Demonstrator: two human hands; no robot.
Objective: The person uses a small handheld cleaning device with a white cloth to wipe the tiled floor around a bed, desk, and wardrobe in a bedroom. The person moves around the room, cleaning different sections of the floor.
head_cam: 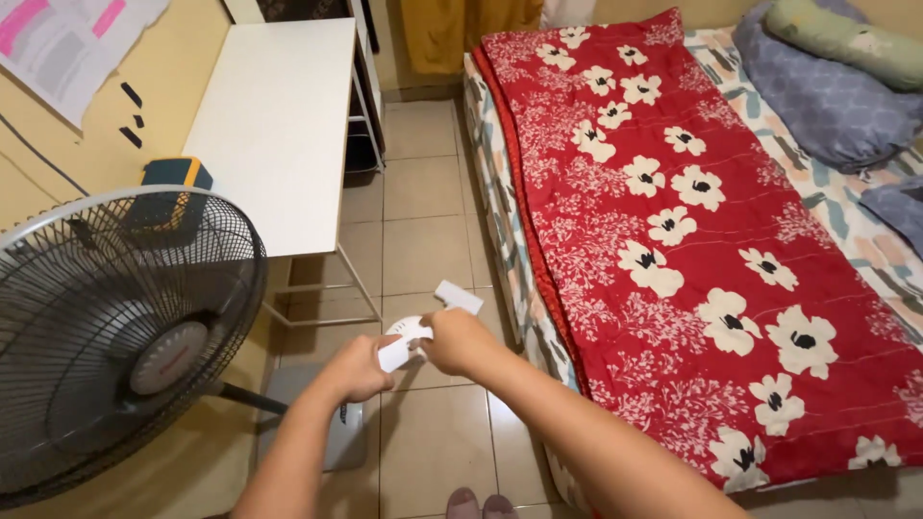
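Both my left hand [358,370] and right hand [455,341] clasp a white plastic gadget [415,332], just right of the fan [115,327].

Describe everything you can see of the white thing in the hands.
The white object looks like plastic: a rounded, ribbed-looking middle part with flat rectangular pieces sticking out toward upper right and lower left. It is held in the air above the tiled floor. The left hand and right hand grip it; its centre is partly hidden.
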